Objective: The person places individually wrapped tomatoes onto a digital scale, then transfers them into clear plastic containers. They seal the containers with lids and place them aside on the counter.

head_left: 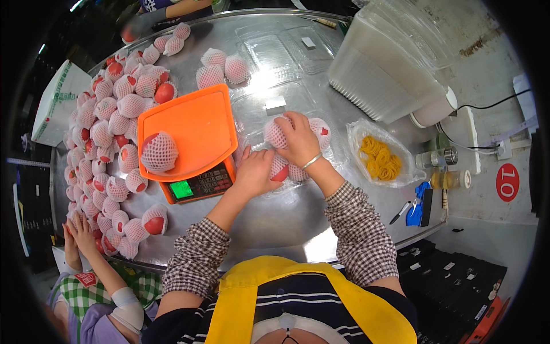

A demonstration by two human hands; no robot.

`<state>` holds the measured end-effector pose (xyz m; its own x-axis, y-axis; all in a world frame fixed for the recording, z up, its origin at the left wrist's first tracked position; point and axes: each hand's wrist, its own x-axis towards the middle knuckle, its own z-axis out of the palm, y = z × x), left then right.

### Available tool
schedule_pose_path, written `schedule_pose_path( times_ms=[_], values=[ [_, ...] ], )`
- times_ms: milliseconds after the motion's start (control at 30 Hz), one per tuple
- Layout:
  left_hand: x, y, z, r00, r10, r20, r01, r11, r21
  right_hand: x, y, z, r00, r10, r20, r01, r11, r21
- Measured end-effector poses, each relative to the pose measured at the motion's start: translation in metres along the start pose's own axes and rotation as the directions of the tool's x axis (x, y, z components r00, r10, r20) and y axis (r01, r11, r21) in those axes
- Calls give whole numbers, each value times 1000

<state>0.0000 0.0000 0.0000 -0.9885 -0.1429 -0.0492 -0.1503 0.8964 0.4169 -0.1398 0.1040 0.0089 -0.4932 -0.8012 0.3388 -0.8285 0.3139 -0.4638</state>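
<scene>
Beside the orange scale, both hands are gripping net-wrapped fruits: left hand one, right hand another, rubber bands lying nearby.

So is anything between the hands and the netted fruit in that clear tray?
Nothing visible is. The left hand and right hand both rest directly on the netted fruits packed in the clear tray. The orange scale sits off to their left, apart from them.
</scene>
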Motion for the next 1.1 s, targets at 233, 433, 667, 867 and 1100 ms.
schedule_pose_path(
  times_ms=[233, 433, 667, 867, 1100],
  values=[
    [-11, -19, 7, 988, 92, -123, -103, 991, -90, -3, -8, 1, 977, -25, 212, 53, 990, -128],
    [-15, 2, 15, 973, 143, -181, -171, 974, -151, -9, -4, -2, 960, 138, 245, -88, 974, -207],
    [-36, 13, 8, 990, 71, -125, -69, 997, 20, -1, 13, -16, 956, -15, 294, -31, 988, 152],
    [-19, -21, 15, 976, 175, -130, -161, 981, 113, -66, 26, -33, 976, 14, 218, 14, 992, -128],
    [-27, -22, -3, 975, 220, 8, -220, 975, -15, -88, -14, -35, 993, 97, 68, -85, 984, -154]
  ],
)
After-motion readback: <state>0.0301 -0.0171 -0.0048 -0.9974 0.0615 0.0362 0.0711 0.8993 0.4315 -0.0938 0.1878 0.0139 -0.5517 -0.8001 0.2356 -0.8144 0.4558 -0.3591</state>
